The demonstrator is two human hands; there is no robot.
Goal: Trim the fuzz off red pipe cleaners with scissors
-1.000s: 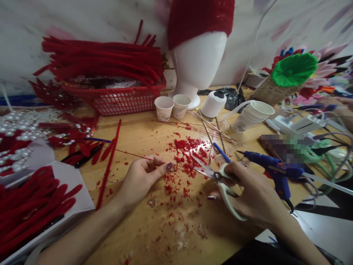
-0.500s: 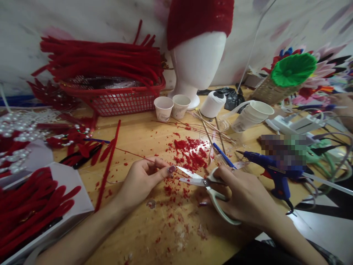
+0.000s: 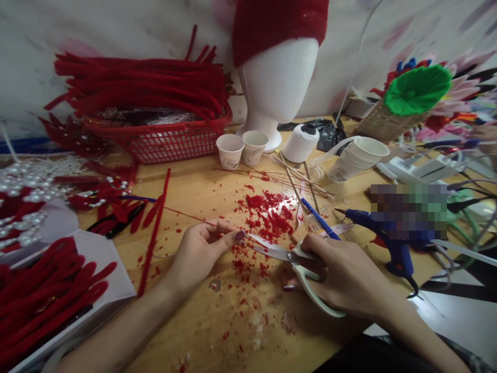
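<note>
Thumb and fingertips of my left hand (image 3: 205, 248) pinch a thin red wire (image 3: 186, 214), which runs out to the upper left. My right hand (image 3: 345, 269) is wrapped round the handles of the scissors (image 3: 289, 256). The scissor blades point left and are slightly parted, their tips beside my left fingertips. Red fluff clippings (image 3: 272, 215) lie scattered on the wooden table behind and under the blades. Left of my left hand lies a long fuzzy red strip (image 3: 155, 233).
A red basket (image 3: 171, 142) of fuzzy strips, paper cups (image 3: 230, 151), a thread spool (image 3: 301, 143) and a mannequin head (image 3: 277, 77) stand behind. A blue glue gun (image 3: 398, 248) and blue pen (image 3: 320, 220) lie right. A white box (image 3: 112, 264) is at left.
The scissor blades have come a little closer together, and my right hand has shifted slightly to the right. My left hand has stayed nearly in place. The view has shifted slightly.
</note>
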